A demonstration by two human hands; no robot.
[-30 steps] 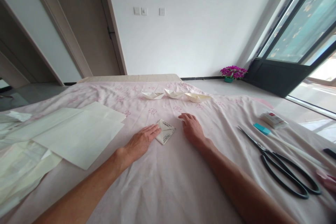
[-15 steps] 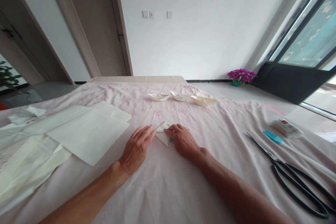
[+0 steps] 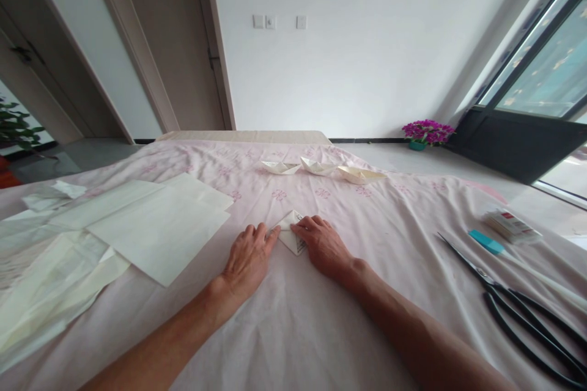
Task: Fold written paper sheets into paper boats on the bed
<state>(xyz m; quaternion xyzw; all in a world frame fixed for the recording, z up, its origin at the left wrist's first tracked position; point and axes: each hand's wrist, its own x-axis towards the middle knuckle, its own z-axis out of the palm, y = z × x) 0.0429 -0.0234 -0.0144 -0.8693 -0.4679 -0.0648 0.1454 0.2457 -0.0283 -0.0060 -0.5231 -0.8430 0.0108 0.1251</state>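
A small folded paper (image 3: 290,238), diamond-shaped with printed marks along its right side, lies on the cloth in front of me. My left hand (image 3: 250,256) is at its left corner, fingers curled and thumb and index finger closed on the edge. My right hand (image 3: 324,244) covers the right part, its thumb pressing the middle and its fingers closed over the side. Beyond the hands, three folded paper boats stand in a row: a left one (image 3: 280,168), a middle one (image 3: 318,167) and a more yellowish right one (image 3: 362,176).
White paper sheets (image 3: 158,229) lie at the left beside crumpled paper and plastic (image 3: 50,293). Black-handled scissors (image 3: 493,284), a blue-tipped white tool (image 3: 486,242) and a small wrapped pack (image 3: 511,225) rest at the right on the pink flowered tablecloth (image 3: 293,330).
My left fingers, stretched out before, have curled in and now grip the paper's left corner. My right hand stays on the paper. The whole view has shifted slightly.
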